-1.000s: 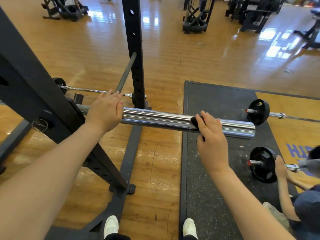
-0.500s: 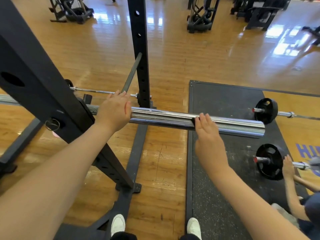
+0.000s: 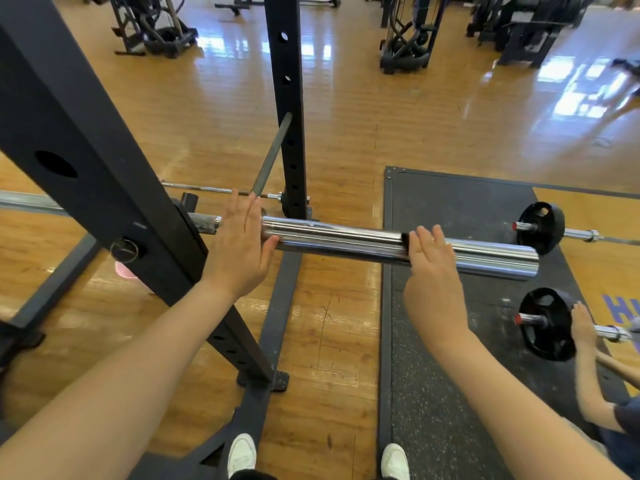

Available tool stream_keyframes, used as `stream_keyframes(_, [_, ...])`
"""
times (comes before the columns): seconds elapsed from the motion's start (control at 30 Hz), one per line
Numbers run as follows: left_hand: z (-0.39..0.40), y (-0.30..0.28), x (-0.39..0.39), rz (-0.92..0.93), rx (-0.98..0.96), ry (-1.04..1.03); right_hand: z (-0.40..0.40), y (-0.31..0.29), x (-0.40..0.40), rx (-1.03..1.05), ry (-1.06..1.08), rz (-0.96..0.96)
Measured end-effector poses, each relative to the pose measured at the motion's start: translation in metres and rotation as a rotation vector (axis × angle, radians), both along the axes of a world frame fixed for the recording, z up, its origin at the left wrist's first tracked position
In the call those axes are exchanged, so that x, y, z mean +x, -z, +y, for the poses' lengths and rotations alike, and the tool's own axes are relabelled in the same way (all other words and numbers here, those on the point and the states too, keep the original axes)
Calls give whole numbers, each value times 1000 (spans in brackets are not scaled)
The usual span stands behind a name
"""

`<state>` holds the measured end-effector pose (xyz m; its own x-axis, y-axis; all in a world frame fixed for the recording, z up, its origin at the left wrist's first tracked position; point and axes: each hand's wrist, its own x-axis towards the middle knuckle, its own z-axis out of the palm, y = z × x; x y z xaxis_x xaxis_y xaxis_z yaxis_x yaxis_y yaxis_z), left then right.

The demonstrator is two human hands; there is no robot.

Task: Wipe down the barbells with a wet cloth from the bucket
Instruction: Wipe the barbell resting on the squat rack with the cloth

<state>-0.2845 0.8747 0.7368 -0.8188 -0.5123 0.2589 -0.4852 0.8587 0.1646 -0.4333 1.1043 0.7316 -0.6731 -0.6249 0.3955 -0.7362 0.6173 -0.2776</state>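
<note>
Glossy wooden gym floor [image 3: 346, 133]; straight-fingered left hand [image 3: 239, 247] and right hand [image 3: 429, 271] pressing dark cloth [image 3: 404, 239] rest on chrome barbell sleeve [image 3: 346, 239].

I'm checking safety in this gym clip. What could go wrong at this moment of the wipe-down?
1. The left hand lies open on the chrome barbell sleeve with straight fingers, so the bar may roll or shift in the squat rack.
2. Only a sliver of dark cloth shows under the right hand; it may slip off.
3. Another person's hand works below the sleeve's end.
</note>
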Motion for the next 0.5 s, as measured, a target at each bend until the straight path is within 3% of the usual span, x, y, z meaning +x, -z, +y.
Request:
stream_keyframes(0.2, [-7, -11, -14, 69, 9, -21, 14, -16, -21, 72, 162, -71])
stream_keyframes(0.4, [-19, -17, -25, 17, -43, 1, -9, -7, 8, 101, -39, -21])
stream_keyframes(0.5, [-17, -17, -25, 28, -36, -14, 14, 3, 5, 73, 19, -44])
